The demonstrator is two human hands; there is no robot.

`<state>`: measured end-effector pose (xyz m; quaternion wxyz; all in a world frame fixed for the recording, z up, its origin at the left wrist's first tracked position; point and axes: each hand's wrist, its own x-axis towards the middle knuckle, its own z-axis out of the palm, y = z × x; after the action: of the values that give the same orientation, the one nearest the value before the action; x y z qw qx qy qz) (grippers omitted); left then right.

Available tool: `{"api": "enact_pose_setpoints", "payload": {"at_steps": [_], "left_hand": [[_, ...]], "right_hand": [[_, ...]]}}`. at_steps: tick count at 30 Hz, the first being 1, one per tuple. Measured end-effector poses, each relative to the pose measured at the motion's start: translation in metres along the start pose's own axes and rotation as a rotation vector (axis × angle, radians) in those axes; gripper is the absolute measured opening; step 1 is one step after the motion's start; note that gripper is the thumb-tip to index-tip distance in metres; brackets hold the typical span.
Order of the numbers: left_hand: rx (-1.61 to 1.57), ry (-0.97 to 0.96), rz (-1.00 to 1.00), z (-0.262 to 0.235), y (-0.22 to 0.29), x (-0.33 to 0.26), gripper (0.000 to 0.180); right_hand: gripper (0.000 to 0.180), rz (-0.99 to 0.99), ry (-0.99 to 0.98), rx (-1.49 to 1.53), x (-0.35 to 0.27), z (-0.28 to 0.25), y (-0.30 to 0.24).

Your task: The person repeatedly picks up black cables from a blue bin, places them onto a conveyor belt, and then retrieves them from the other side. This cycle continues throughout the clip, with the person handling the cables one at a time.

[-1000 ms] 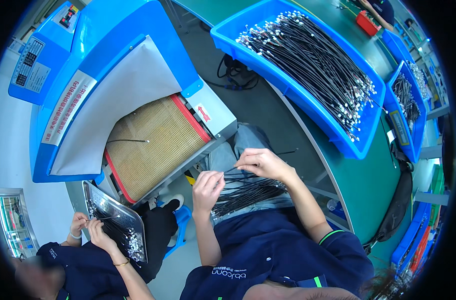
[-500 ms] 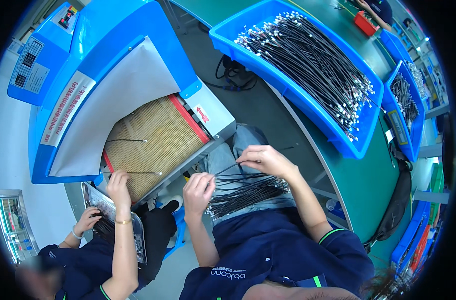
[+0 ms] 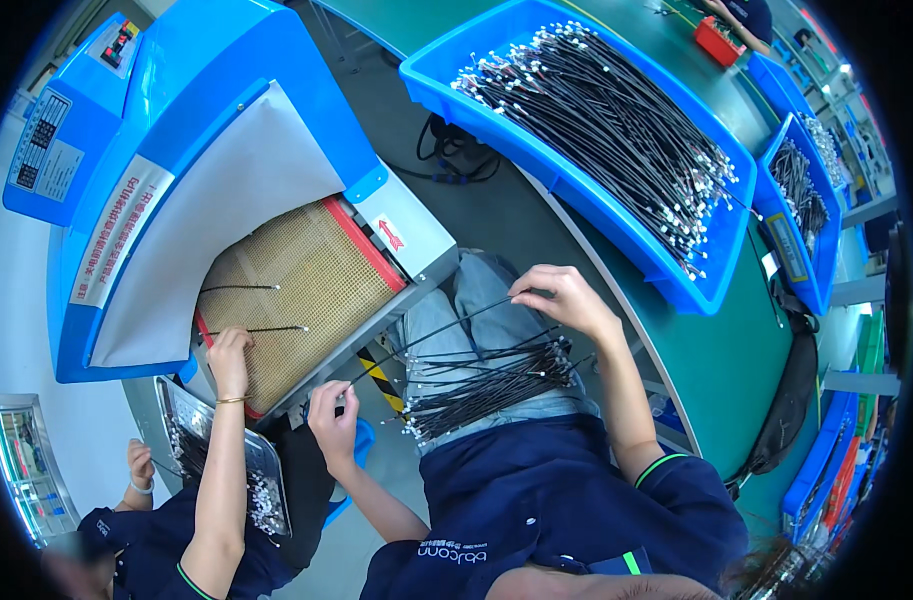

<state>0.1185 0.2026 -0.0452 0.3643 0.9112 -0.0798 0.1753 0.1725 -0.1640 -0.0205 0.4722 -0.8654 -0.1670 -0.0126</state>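
Note:
A thin black cable [image 3: 426,338] runs slantwise between my two hands above my lap. My left hand [image 3: 334,425], at the lower left, pinches one end. The other end is in the fingertips of my right hand [image 3: 564,297], higher up on the right. Across my thighs below lies a pile of black cables [image 3: 491,395] with small white connectors at their ends. Neither hand touches that pile.
Left of me stands a blue machine [image 3: 206,90] with a mesh conveyor belt [image 3: 316,270] carrying two cables. A co-worker's hand [image 3: 229,358] reaches onto the belt; their metal tray [image 3: 273,455] holds cables. A blue bin [image 3: 711,285] of cables stands on the green table [image 3: 701,365].
My hands have moved apart, left hand toward lower left, right hand up and right, stretching the cable between them. The co-worker's far hand has left the tray.

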Motion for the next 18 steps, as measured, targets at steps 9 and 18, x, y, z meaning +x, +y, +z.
{"api": "enact_pose_setpoints", "payload": {"at_steps": [9,18], "left_hand": [[-0.01,0.017,-0.008,-0.007,-0.004,-0.005,0.014],[0.001,0.029,0.011,-0.016,0.0,-0.004,0.014]], "right_hand": [[0.011,0.1,0.004,0.183,-0.003,-0.001,-0.005],[0.012,-0.036,0.005,0.127,-0.005,0.0,-0.005]]}}
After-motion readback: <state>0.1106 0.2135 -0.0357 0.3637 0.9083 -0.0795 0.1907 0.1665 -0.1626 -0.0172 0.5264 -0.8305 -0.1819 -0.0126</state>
